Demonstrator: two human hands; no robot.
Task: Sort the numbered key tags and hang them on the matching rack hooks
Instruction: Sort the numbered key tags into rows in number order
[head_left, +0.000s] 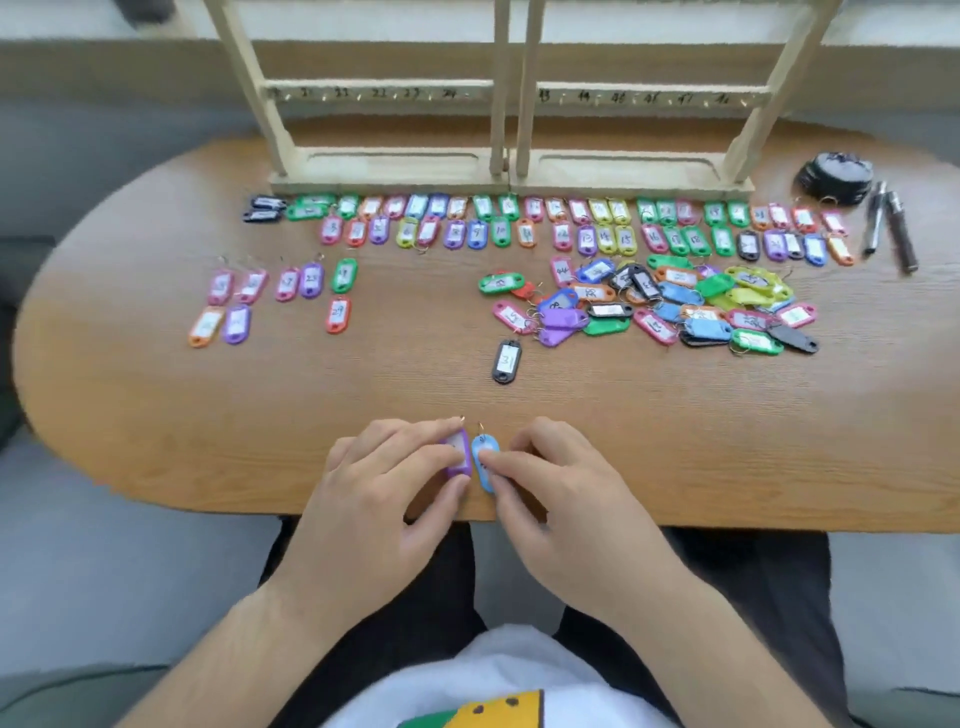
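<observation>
Two tags pinned at the near table edge

Head view: left hand (384, 483) pinches the purple tag (459, 457), right hand (561, 483) presses fingertips on the blue tag (486, 465) just beside it; black tag 31 (506, 361) lies beyond, unsorted pile (675, 306) right, rack (511, 93) behind.

bare wood lies open across the near oval wooden desk (156, 441); only a black tag marked 31 (507, 361) interrupts it. farther back, a loose heap of coloured plastic tags (675, 304) and two sorted tag rows (519, 223) block reaching the pale wooden rack (511, 171).
</observation>
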